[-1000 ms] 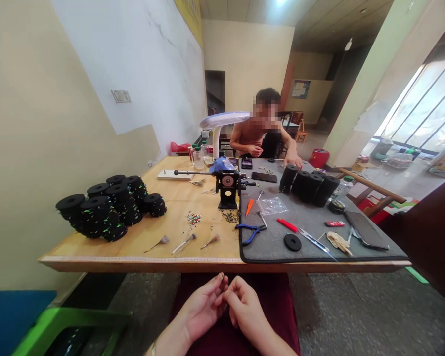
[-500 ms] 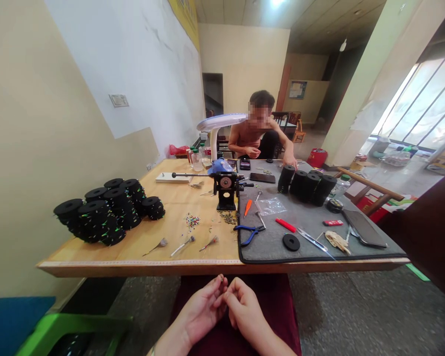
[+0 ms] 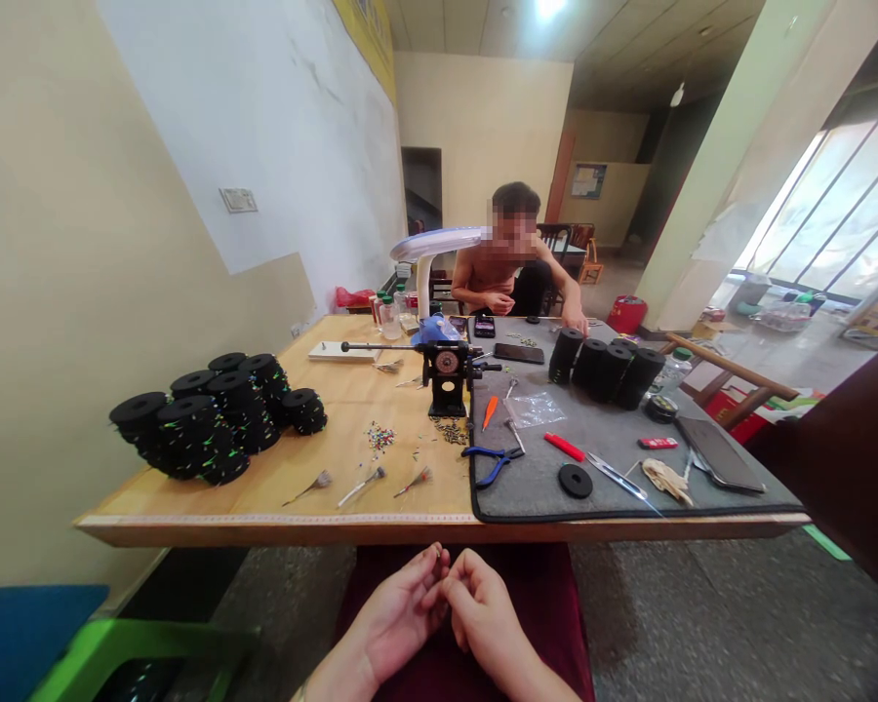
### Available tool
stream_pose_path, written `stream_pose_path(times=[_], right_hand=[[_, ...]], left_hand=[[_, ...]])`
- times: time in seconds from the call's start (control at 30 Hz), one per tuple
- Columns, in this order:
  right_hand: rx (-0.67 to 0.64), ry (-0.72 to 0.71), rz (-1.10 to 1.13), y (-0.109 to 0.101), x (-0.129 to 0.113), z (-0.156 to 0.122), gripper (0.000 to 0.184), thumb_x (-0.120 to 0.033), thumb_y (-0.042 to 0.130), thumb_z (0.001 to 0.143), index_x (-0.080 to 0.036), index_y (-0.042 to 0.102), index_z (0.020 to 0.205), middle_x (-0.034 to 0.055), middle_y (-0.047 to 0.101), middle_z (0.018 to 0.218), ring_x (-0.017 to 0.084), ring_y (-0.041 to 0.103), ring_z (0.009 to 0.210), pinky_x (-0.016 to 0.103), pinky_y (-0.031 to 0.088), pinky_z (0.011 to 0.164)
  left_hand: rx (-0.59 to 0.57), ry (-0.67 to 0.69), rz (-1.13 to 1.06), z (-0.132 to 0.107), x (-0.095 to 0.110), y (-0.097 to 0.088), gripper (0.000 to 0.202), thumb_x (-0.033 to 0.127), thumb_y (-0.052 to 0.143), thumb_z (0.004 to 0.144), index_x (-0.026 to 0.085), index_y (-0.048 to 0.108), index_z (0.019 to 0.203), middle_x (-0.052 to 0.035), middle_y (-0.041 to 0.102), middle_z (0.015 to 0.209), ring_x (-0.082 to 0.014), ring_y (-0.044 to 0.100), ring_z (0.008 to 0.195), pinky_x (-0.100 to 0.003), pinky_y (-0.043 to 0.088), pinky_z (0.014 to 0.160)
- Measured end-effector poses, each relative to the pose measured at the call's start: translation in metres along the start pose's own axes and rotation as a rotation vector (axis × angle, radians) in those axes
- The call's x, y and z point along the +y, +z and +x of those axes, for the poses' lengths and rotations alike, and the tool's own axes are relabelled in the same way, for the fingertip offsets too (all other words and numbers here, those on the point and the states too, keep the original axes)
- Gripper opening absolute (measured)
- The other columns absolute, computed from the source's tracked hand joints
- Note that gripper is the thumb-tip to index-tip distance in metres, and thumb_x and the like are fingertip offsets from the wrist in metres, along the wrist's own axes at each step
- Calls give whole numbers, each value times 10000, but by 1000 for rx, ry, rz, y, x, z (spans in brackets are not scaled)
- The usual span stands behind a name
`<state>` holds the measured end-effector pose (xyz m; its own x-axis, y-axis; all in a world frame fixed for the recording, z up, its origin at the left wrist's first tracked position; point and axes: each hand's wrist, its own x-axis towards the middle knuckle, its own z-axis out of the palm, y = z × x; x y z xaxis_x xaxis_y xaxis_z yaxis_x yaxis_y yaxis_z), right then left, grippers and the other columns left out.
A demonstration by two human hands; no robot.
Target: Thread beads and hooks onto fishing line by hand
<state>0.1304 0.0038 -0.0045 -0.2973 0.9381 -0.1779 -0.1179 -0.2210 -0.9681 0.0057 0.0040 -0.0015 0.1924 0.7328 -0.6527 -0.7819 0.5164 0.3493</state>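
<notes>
Both hands are close together in front of the table's near edge, above a dark red seat [image 3: 556, 604]. My left hand [image 3: 408, 603] is palm up with its fingers curled and pinched; a tiny speck shows at its fingertips, too small to name. My right hand [image 3: 481, 600] is closed in a pinch, thumb against forefinger, touching the left fingers. Whatever it holds is hidden. Nearest on the table lie bundles of fine wire-like stems [image 3: 414, 482], blue-handled pliers [image 3: 492, 466], a black foam disc [image 3: 575, 480] and tweezers [image 3: 618, 476].
Stacks of black foam spools [image 3: 209, 409] stand at the left, more black spools [image 3: 607, 366] at the back right. A black winding device [image 3: 448, 375] and a lamp [image 3: 439, 244] stand mid-table. Small coloured beads [image 3: 381, 437] lie loose. A co-worker [image 3: 508, 263] sits opposite, one hand by the spools.
The view has tilted very slightly, so the table sits a few pixels lower. My hands keep nearly the same pose, and the co-worker has barely moved.
</notes>
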Motion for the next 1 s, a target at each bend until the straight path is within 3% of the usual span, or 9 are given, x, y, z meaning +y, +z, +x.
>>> stream_pose_path(times=[0.37, 0.77, 0.9, 1.0], right_hand=[[-2, 2, -10, 1, -2, 0, 274, -403, 565, 722, -220, 378, 640, -73, 536, 430, 23, 285, 260, 152, 166, 283], [-6, -6, -5, 0, -3, -1, 300, -428, 575, 742, -214, 389, 641, -97, 479, 408, 20, 286, 267, 147, 175, 290], [-8, -2, -10, 0, -5, -1, 357, -500, 585, 742, -212, 397, 649, -113, 431, 397, 20, 284, 268, 149, 169, 292], [-11, 9, 8, -1, -6, 0, 425, -586, 588, 720, -208, 402, 661, -98, 481, 437, 14, 280, 269, 156, 161, 290]], left_hand=[[-19, -11, -14, 1, 0, 1, 109, 122, 547, 882, 108, 648, 844, -23, 708, 728, -57, 538, 417, -215, 456, 487], [-12, 42, 44, -2, -1, 3, 87, 94, 594, 844, 115, 676, 821, -29, 723, 743, -88, 613, 505, -215, 474, 519], [-40, 70, 69, -3, -3, 3, 50, 85, 657, 792, 127, 684, 789, -29, 727, 754, -127, 668, 625, -224, 496, 581], [-105, 92, 93, -5, -4, 3, 54, 99, 719, 738, 132, 690, 770, -32, 724, 762, -132, 670, 663, -215, 492, 608]])
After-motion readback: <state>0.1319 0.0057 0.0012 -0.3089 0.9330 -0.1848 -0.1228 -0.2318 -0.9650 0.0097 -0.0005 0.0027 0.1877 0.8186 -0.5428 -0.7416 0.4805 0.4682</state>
